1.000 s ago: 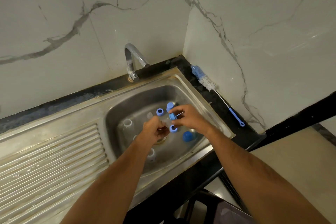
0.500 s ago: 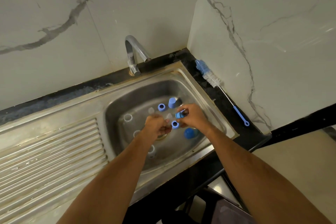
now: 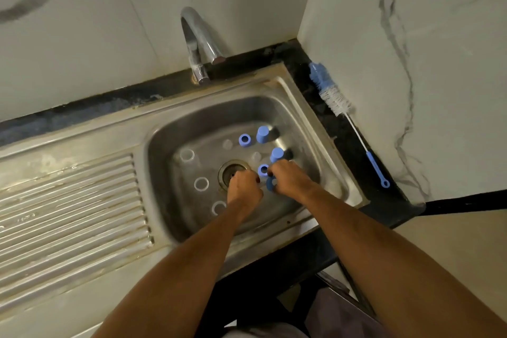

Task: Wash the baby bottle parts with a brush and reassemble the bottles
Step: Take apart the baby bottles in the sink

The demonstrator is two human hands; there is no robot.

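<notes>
Both hands' grip meets over three clear bottles (image 3: 201,183).

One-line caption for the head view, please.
Both hands, left hand and right hand, work on small blue bottle parts over the sink; brush lies unused.

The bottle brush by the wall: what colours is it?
Blue tip and handle, white bristles, seen in the head view.
</notes>
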